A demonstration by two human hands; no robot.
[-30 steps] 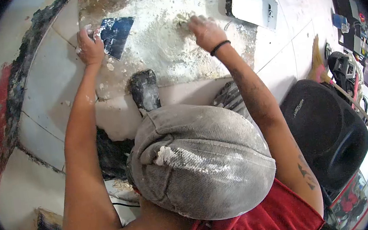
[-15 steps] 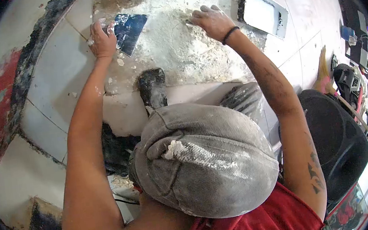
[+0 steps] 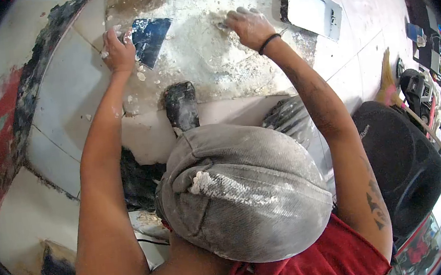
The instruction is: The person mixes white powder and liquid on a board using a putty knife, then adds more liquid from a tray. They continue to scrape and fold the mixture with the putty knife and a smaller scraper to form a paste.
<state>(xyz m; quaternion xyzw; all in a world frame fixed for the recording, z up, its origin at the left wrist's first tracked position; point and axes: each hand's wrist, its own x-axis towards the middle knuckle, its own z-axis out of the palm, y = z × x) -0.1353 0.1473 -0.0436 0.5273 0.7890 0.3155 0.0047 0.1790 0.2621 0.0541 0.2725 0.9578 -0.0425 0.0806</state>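
Note:
At the board's left edge, my left hand (image 3: 117, 50) is closed around the handle of a putty knife with a broad blue blade (image 3: 152, 41). White smears mark the blade, which lies low over the board. Across from it, my right hand (image 3: 248, 28) rests over a spread of whitish powder and lumps (image 3: 205, 48), its fingers curled down and dusted white. Whatever sits under those fingertips is too small to make out. The powder covers much of a worn, stained board (image 3: 123, 3) on the floor.
Beside the board's right edge stands a white rectangular tray (image 3: 314, 9). A black speaker (image 3: 403, 166), a broom (image 3: 387, 85) and clutter stand along the right. A dust-covered grey cap (image 3: 248, 193) fills the lower middle. A dark shoe (image 3: 181, 105) touches the board's near edge.
The whole view has shifted slightly, so the board and both hands sit a little further left. The left hand keeps the putty knife; the right hand stays over the powder.

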